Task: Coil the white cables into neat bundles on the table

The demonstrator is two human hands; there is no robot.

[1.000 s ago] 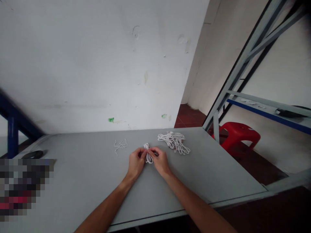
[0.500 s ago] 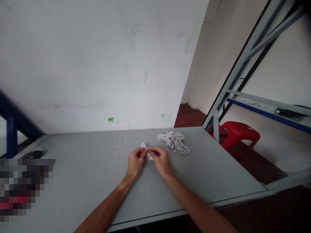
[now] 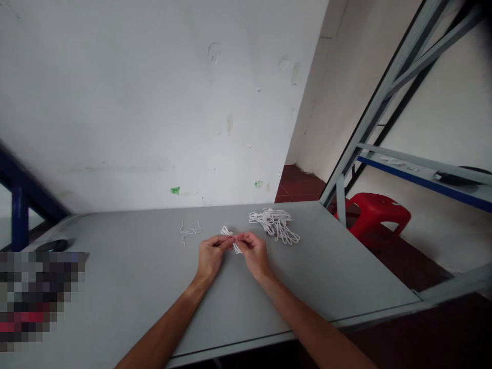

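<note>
A small folded bundle of white cable point(image 3: 226, 231) lies across the middle of the grey table point(image 3: 146, 287), pinched at its centre between both hands. My left hand point(image 3: 212, 251) is closed on it from the left, thumb and fingers together. From the right, my right hand point(image 3: 252, 250) pinches the same spot, its fingertips meeting the left ones. The fingers hide the bundle's middle; loops stick out above and below. To the right lies a pile of bundled white cables point(image 3: 274, 223). Several thin white ties point(image 3: 189, 229) lie loose to the left.
A white wall point(image 3: 154, 102) stands behind the table. A dark object point(image 3: 52, 246) rests at the far left, beside a pixelated area. On the right are a metal frame point(image 3: 369, 118), a red stool point(image 3: 378, 210) and a blue-edged shelf point(image 3: 418, 177).
My left hand has shifted slightly left and turned a little, its fingers now straighter across the bundle. My right hand stays nearly in place. The bundle's upper loop has tilted slightly left.
</note>
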